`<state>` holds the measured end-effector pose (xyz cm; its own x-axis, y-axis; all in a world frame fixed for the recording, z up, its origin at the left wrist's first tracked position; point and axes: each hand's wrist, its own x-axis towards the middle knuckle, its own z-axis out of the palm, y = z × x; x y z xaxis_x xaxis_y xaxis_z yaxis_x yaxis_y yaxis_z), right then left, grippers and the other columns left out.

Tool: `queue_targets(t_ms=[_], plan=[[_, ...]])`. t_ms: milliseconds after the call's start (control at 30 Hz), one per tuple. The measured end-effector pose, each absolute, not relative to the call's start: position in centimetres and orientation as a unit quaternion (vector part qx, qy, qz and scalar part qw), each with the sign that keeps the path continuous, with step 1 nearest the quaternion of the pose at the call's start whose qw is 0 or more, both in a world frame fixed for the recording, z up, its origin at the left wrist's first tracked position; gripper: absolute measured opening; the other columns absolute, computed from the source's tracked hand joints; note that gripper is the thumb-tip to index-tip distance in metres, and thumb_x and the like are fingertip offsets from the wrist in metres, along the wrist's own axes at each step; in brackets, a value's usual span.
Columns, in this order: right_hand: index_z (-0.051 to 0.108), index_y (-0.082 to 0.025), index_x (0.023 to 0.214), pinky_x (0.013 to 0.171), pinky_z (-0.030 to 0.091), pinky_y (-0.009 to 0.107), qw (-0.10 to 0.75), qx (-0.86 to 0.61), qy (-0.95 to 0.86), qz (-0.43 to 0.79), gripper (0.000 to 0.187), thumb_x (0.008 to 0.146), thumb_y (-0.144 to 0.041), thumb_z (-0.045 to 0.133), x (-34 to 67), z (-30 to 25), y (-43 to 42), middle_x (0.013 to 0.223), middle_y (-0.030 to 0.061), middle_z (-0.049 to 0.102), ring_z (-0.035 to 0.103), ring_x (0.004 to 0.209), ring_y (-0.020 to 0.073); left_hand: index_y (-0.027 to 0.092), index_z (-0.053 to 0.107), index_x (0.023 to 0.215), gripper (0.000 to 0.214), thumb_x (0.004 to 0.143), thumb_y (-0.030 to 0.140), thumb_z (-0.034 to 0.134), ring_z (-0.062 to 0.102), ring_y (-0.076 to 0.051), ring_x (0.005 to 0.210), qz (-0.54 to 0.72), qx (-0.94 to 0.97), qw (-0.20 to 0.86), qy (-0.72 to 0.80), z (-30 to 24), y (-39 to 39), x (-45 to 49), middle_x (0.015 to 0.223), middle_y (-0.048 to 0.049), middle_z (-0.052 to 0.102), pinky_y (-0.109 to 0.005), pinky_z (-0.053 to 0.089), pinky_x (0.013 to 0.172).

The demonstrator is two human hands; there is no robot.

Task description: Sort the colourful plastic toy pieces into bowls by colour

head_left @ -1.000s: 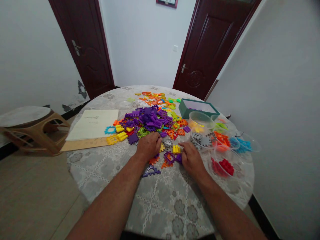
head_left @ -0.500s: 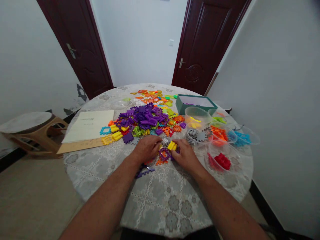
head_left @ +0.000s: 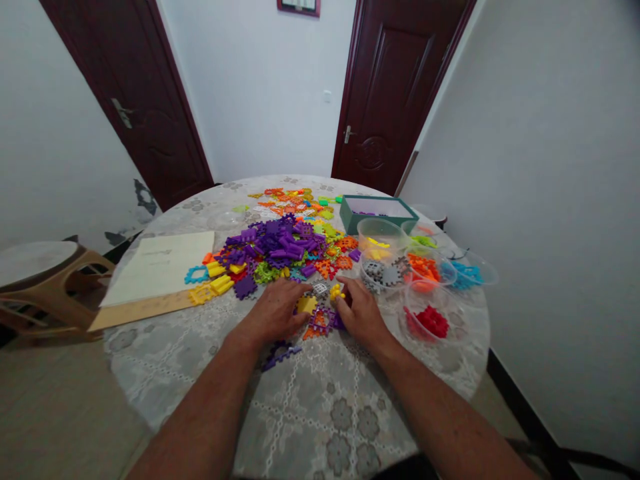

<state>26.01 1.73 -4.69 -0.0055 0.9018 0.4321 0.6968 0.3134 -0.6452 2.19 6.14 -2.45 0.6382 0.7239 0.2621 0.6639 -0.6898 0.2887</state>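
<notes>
Thumb and index finger of my right hand (head_left: 359, 310) pinch a small yellow connector (head_left: 337, 292), while my left hand (head_left: 278, 310) curves, thumb apart from its fingers, around a flat yellow square (head_left: 307, 305); from this far off I cannot tell whether it grips. Between them lies a white grid piece (head_left: 319, 289), with a purple square frame (head_left: 329, 321) and an orange piece (head_left: 313, 330) nearer me. Beyond, I see a purple heap of interlocking pieces (head_left: 285, 241); rightward, red pieces (head_left: 432, 323) in a clear tub, and a green box (head_left: 348, 217); leftward, a cream sheet (head_left: 155, 268) on the patterned tablecloth (head_left: 285, 413)
</notes>
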Motion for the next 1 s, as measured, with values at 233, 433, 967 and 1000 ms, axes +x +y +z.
queue_targets(t_ms=[233,433,967,1000], plan=[[0.065,-0.02,0.123,0.096,0.052,0.04,0.47,-0.563,-0.667,0.129,0.032,0.093,-0.019,0.054,25.6,-3.9,1.3,0.113,0.0099,0.067,0.064,0.103,0.0239,0.021,0.07,0.117,0.026,0.092,0.023,0.065,0.067,-0.025,0.107,0.252,0.874,0.151,0.387,-2.2,6.6,2.6,0.112,-0.0091,0.074,-0.039,0.051,0.097],[0.06,-0.024,0.134,0.09,0.057,0.039,0.528,-0.533,-0.608,0.261,0.037,0.098,-0.031,0.055,25.6,-4.2,1.2,0.122,0.0085,0.07,0.068,0.101,0.0225,0.02,0.067,0.105,0.021,0.097,0.036,0.058,0.067,-0.017,0.076,0.339,0.773,0.285,0.454,-0.9,6.5,2.8,0.086,-0.0015,0.075,-0.03,0.052,0.072],[0.054,-0.026,0.132,0.072,0.057,0.029,0.539,-0.439,-0.578,0.427,0.043,0.09,-0.031,0.063,24.4,-4.4,0.7,0.112,0.0058,0.071,0.069,0.09,0.0196,0.02,0.07,0.107,0.03,0.089,0.043,0.068,0.077,-0.02,0.082,0.323,0.696,0.538,0.347,-0.8,5.9,3.4,0.094,-0.0051,0.079,-0.032,0.062,0.072],[0.053,-0.026,0.135,0.074,0.058,0.03,0.543,-0.442,-0.575,0.423,0.047,0.089,-0.03,0.063,24.4,-4.3,0.7,0.114,0.0063,0.071,0.069,0.092,0.0199,0.019,0.07,0.107,0.03,0.09,0.044,0.067,0.077,-0.02,0.081,0.338,0.693,0.527,0.358,-0.6,6.0,3.2,0.092,-0.005,0.079,-0.031,0.062,0.071]])
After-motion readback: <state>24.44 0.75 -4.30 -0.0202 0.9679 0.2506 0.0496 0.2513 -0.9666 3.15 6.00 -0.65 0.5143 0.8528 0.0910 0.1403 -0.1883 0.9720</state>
